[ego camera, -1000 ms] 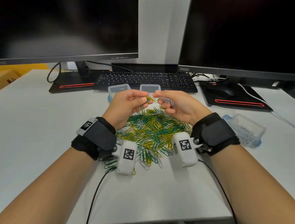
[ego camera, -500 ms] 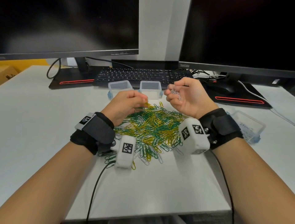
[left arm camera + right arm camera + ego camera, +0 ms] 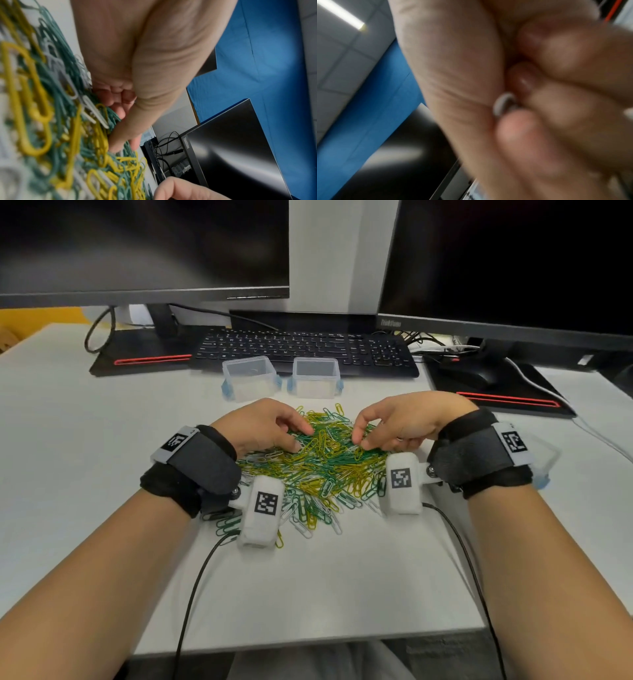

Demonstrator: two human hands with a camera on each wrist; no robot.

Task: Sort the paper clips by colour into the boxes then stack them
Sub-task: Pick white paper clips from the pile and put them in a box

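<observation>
Sorting looks barely begun: the mixed pile of paper clips (image 3: 315, 470) covers the tabletop (image 3: 85, 474), 2 boxes (image 3: 250, 378) behind it seem empty, the left hand (image 3: 263, 426) picks with curled fingers, and the right hand (image 3: 400, 422) clutches white clips (image 3: 503, 104).

Left hand (image 3: 263, 424) palm-down, fingers (image 3: 301, 424) curled; right hand (image 3: 407, 419) palm-down, fingers (image 3: 359, 433) curled.

"ThinkVision" on right monitor (image 3: 390, 322) lower bezel, also legible in left wrist view; keyboard legends unreadable.
</observation>
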